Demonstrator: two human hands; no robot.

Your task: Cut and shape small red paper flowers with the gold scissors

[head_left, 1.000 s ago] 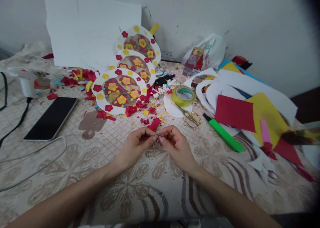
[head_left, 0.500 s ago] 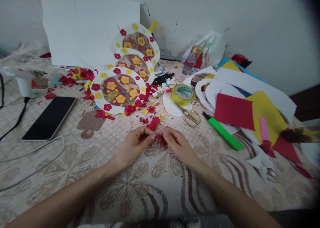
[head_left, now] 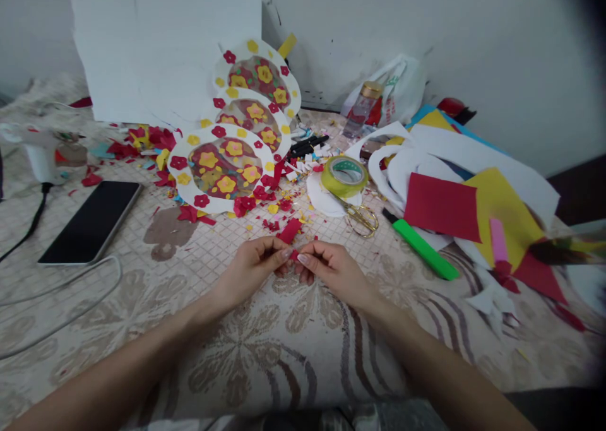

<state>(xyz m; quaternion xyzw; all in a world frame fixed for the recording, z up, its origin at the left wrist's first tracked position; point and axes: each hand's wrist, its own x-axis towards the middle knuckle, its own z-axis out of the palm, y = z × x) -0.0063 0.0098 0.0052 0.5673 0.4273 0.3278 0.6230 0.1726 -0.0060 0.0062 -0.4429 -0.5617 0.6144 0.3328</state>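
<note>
My left hand (head_left: 260, 262) and my right hand (head_left: 329, 270) meet at the middle of the table. Between their pinched fingertips is a small piece of red paper (head_left: 294, 255), mostly covered by the fingers. Just beyond the fingertips lies a red paper strip (head_left: 290, 230) on the cloth. Past it are scattered red, yellow and pink paper scraps (head_left: 284, 207). Behind my left hand stand white oval paper frames (head_left: 182, 194) with clear centres and red and yellow paper flowers. Gold-handled scissors (head_left: 362, 221) rest beyond my right hand, touching a roll of yellow tape (head_left: 331, 180).
To the left lie a phone (head_left: 92, 223), a white cable (head_left: 118, 279) and a white glue gun (head_left: 41, 156). On the right are a green cutter (head_left: 426, 249), red paper (head_left: 442, 207), yellow paper (head_left: 506, 197) and white cut-outs. A bottle (head_left: 362, 109) stands at the back.
Both hands stay pinched together on the red piece, with the fingers slightly shifted; my right fingers have curled closer round it. The whole view has moved slightly.
</note>
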